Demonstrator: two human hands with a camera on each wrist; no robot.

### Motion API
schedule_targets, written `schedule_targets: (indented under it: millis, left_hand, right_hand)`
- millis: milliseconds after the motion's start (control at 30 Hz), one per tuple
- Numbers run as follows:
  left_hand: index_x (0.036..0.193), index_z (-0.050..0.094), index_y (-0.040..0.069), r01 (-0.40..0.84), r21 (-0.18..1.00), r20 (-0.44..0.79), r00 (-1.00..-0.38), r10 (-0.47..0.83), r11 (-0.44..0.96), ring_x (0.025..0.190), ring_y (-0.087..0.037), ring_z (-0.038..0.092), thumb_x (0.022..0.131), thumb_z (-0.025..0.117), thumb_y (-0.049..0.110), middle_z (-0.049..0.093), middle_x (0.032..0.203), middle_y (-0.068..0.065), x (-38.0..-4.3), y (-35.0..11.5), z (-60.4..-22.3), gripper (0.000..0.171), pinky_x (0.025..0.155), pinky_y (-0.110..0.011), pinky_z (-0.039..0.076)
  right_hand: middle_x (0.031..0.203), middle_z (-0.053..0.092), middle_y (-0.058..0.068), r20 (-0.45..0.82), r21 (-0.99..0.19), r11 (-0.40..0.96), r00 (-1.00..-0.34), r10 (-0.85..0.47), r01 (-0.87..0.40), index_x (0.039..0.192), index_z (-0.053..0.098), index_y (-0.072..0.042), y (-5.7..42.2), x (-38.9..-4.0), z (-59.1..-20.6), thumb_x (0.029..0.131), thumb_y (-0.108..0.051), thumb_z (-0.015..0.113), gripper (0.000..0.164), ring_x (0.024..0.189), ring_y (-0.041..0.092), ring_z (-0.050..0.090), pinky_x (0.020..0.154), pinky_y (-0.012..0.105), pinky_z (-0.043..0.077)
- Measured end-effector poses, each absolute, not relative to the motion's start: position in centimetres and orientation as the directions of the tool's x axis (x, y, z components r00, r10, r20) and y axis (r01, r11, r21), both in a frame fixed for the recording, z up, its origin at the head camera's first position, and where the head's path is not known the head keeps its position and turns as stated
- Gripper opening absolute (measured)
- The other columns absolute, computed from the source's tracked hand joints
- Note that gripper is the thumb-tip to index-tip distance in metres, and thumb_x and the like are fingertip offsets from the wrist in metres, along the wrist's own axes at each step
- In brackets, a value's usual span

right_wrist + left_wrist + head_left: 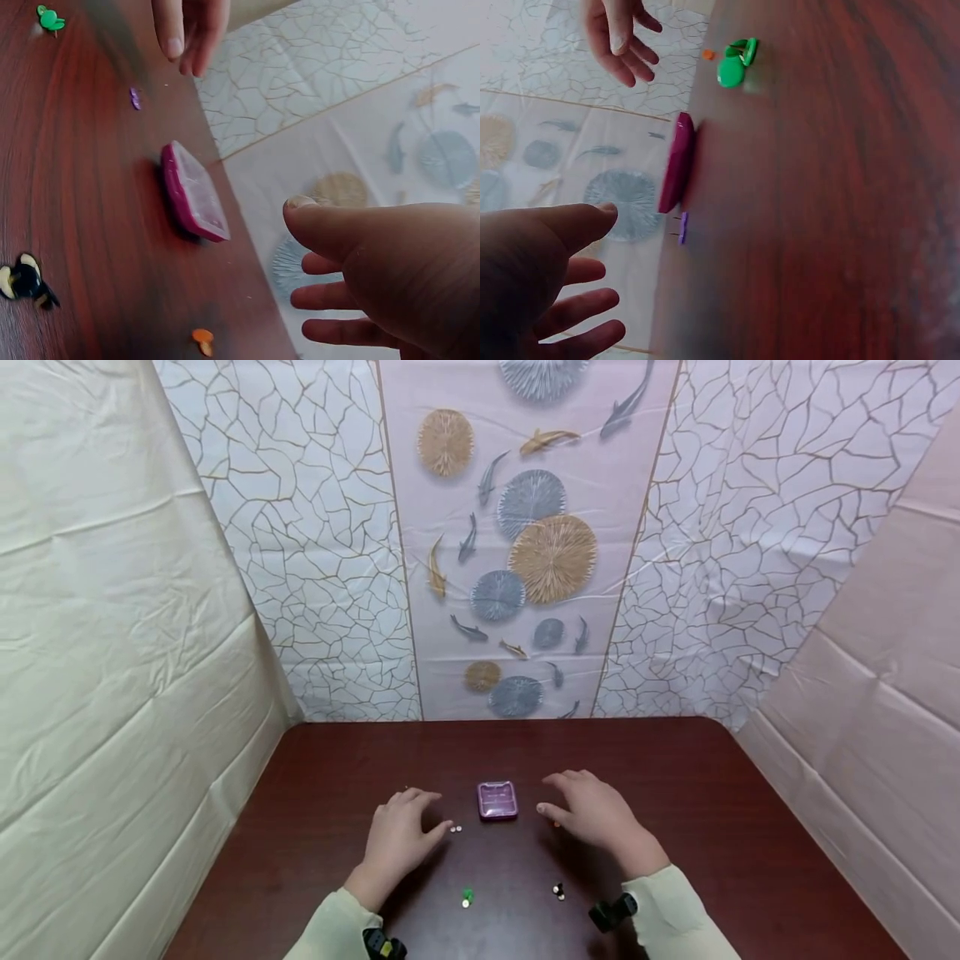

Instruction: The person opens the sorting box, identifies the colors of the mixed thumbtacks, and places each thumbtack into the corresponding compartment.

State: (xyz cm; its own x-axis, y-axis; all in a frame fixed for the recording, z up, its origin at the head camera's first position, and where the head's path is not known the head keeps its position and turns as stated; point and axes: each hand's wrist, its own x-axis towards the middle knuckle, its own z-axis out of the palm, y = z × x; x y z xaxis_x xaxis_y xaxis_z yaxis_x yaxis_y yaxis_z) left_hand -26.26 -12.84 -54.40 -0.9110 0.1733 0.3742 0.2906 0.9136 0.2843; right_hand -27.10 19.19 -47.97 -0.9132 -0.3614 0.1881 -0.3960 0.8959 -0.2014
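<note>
A small magenta square case [497,802] with a see-through lid sits on the table between the two hands. My left hand [401,831] hovers to its left, fingers loosely bent and holding nothing. On the other side, my right hand [592,810] is held above the table with thumb and fingers apart, also without anything in it. Purple thumbtacks [135,98] lie near the left fingertips. Close below the right hand are orange thumbtacks [202,339]. Green thumbtacks [731,71] and black thumbtacks [26,277] lie in little groups nearer the person.
The dark red-brown table [360,752] reaches a patterned cloth backdrop [510,543] at its far edge. Pale cloth hangs along the left [135,693] and right [885,693] sides. Each wrist wears a black camera strap.
</note>
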Motion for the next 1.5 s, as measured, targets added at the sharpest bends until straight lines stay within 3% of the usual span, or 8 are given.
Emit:
schedule_targets:
  millis: [433,633,933,1500]
  left_hand:
    - [0.136,0.056,0.016,0.346,0.396,0.292,-0.926,0.240,0.851,0.113,-0.025,0.055,0.074,0.079,0.052,0.063,0.126,-0.008,-28.9,-9.5,-55.1,0.075,0.095,-0.052,0.049]
    - [0.138,0.052,0.010,0.361,0.515,0.225,-0.932,0.283,0.777,0.096,-0.017,0.061,0.074,0.083,0.043,0.063,0.120,-0.009,-29.6,-8.3,-55.2,0.078,0.084,-0.042,0.055]
    - [0.136,0.053,0.009,0.392,0.506,0.227,-0.920,0.321,0.768,0.088,-0.011,0.061,0.073,0.084,0.042,0.065,0.118,-0.008,-30.7,-7.5,-55.7,0.077,0.077,-0.034,0.056]
    - [0.129,0.058,0.014,0.389,0.526,0.229,-0.921,0.315,0.756,0.083,-0.010,0.056,0.072,0.085,0.040,0.064,0.108,-0.002,-31.4,-6.8,-56.5,0.068,0.074,-0.034,0.055]
  right_hand:
    - [0.128,0.063,0.004,0.161,-0.254,0.834,-0.872,-0.463,-0.490,0.131,0.062,-0.012,16.5,-29.8,-49.8,0.082,-0.040,0.077,0.059,0.117,0.021,0.053,0.096,0.048,0.049]
    - [0.127,0.063,0.005,0.171,-0.275,0.795,-0.841,-0.513,-0.541,0.130,0.061,-0.010,15.9,-30.6,-50.8,0.078,-0.035,0.081,0.061,0.115,0.021,0.053,0.096,0.048,0.049]
    - [0.125,0.065,0.005,0.184,-0.272,0.790,-0.835,-0.518,-0.550,0.128,0.063,-0.011,15.4,-31.0,-51.6,0.076,-0.034,0.083,0.060,0.111,0.021,0.055,0.092,0.047,0.051]
    - [0.120,0.068,0.003,0.199,-0.294,0.780,-0.834,-0.515,-0.552,0.124,0.066,-0.013,15.3,-31.3,-52.0,0.077,-0.031,0.082,0.052,0.106,0.019,0.057,0.089,0.047,0.052]
